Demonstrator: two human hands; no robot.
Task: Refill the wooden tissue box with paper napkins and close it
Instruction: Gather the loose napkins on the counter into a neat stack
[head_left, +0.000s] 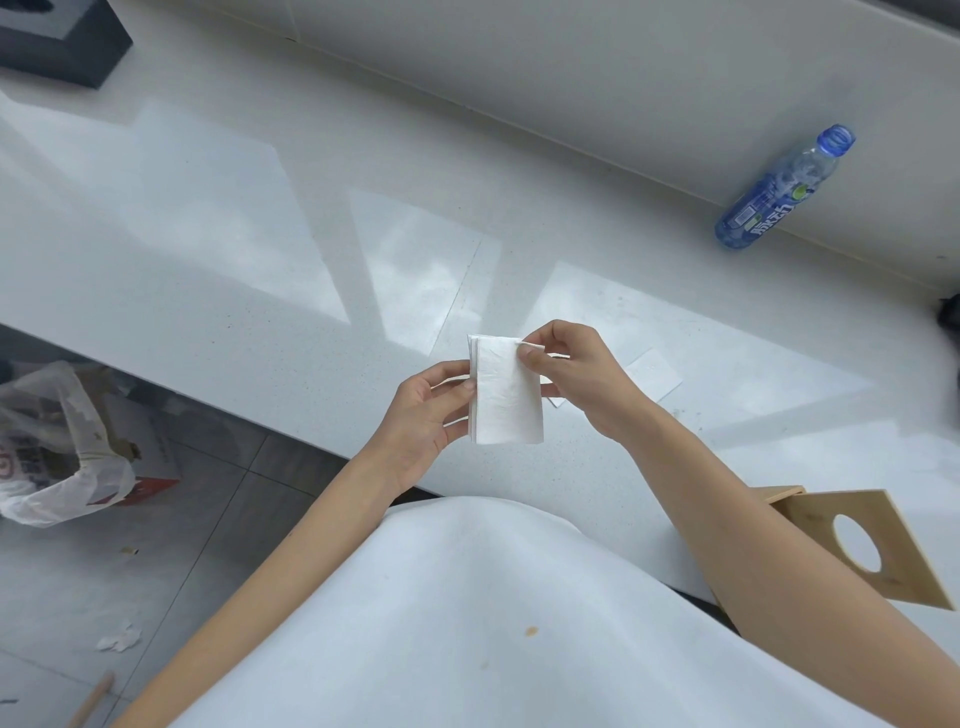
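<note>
Holding a small folded stack of paper napkins above the near edge of the white counter, both hands meet at the middle of the view. The stack is a soft, slightly crinkled white rectangle, standing upright on its short side, with its layered edges showing along the left. The left hand comes in from 7 o'clock and cups the stack's left edge, thumb on the front and fingers curled behind, closed lightly on the paper. The right hand comes in from 4 o'clock and pinches the top right corner between thumb and forefinger, where a thin ply lifts away from the rest; its other fingers are loosely bent.

At 4 o'clock, partly behind the right forearm, lies the wooden tissue box, pale smooth wood with a flat square panel pierced by an oval hole, tilted up from the box body. Just beyond the right hand a flat white sheet lies on the glossy, faintly speckled stone. At 2 o'clock a clear plastic bottle with a blue label stands against the pale wall. At 11 o'clock sits a dark blocky box. At 9 o'clock, on the grey tiled floor, a crumpled translucent plastic bag sags open.
</note>
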